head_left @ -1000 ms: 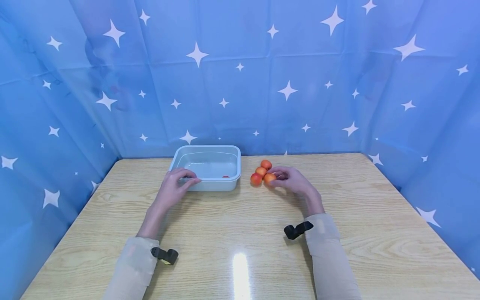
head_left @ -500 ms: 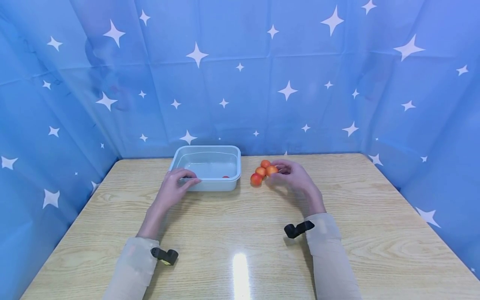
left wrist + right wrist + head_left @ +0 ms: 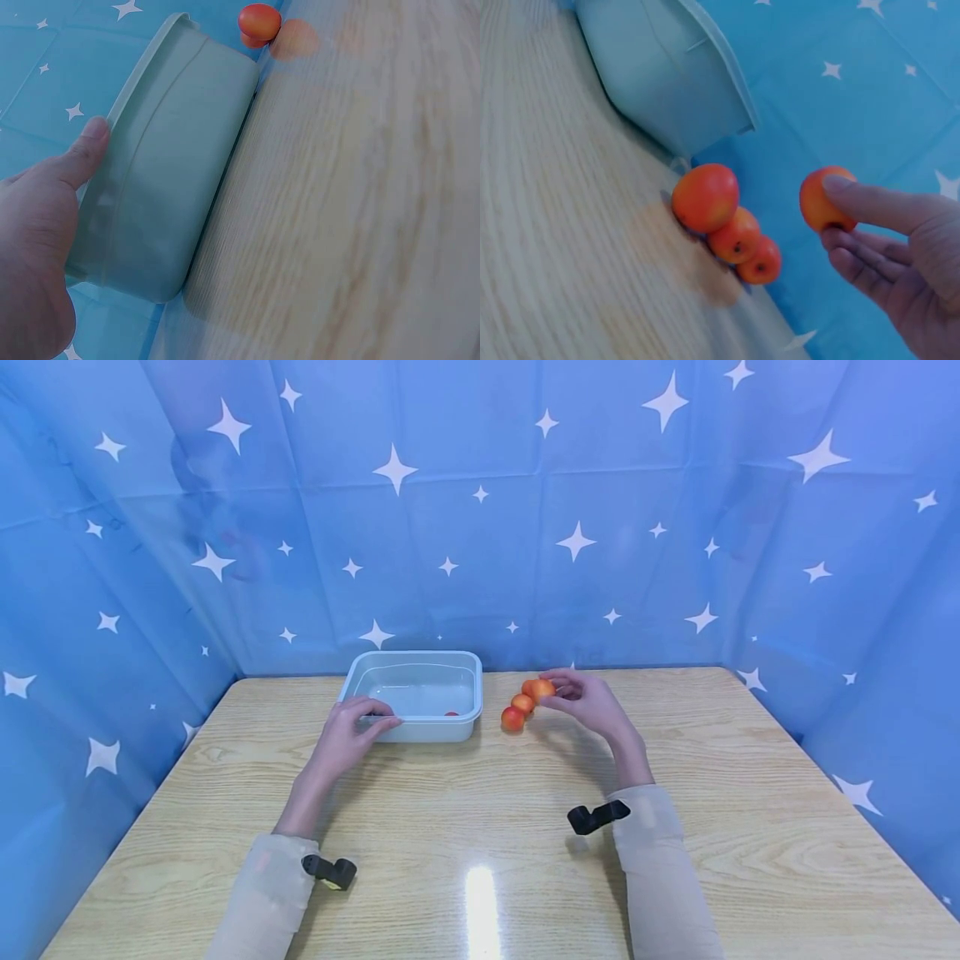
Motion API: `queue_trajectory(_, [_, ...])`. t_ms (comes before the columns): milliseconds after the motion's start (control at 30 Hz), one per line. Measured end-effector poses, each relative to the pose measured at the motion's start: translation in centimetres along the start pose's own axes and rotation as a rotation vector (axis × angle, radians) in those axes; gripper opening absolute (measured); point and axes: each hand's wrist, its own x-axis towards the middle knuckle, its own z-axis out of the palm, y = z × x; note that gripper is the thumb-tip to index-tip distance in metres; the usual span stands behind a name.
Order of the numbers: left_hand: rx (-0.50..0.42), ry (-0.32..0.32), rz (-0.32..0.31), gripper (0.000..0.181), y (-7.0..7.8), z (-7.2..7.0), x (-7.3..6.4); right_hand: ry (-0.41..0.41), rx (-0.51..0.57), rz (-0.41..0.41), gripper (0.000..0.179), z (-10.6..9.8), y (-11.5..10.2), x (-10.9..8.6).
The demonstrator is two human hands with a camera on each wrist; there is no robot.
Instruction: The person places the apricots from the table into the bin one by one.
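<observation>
My left hand [image 3: 352, 731] pinches the near left rim of a pale blue plastic tub [image 3: 435, 731], its thumb on the outer wall in the left wrist view. My right hand [image 3: 592, 702] grips a small orange-red fruit [image 3: 821, 202] between thumb and fingers, raised above the table in the right wrist view. Below it, three similar fruits [image 3: 705, 199] sit in a row on the table beside the tub. A small red patch [image 3: 452, 714] shows inside the tub; the near wall hides the rest of it.
The wooden table [image 3: 480, 810] spreads in front, with a bright light reflection on it. A blue star-patterned curtain [image 3: 480, 527] hangs along the table's back edge and both sides. Black wrist cameras [image 3: 598, 817] sit on both sleeves.
My right hand has lifted one fruit from the cluster, moving it up and slightly back. The left hand and the tub have stayed in place.
</observation>
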Motion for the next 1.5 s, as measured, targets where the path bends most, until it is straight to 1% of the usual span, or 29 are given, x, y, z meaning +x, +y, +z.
queue_trajectory(300, [-0.003, -0.002, 0.002, 0.009, 0.0, 0.1, 0.0, 0.043, 0.030, -0.024, 0.042, -0.4, -2.1, 0.1])
queue_trajectory(633, [-0.003, -0.011, -0.024, 0.011, 0.1, 0.0, -0.1, 0.083, 0.049, -0.058, 0.044, -0.2, -3.9, 0.2])
queue_trajectory(1067, [-0.006, -0.008, -0.015, 0.010, -0.1, 0.0, 0.0, 0.103, 0.053, -0.104, 0.043, 0.8, -6.8, 0.4])
queue_trajectory(1267, [-0.008, -0.009, -0.021, 0.010, 0.0, 0.0, 0.0, 0.131, 0.064, -0.117, 0.043, 1.4, -7.7, 0.5])
queue_trajectory(1500, [-0.008, -0.013, -0.020, 0.009, 0.0, 0.0, 0.0, 0.184, 0.081, -0.181, 0.042, 2.3, -8.2, 0.9])
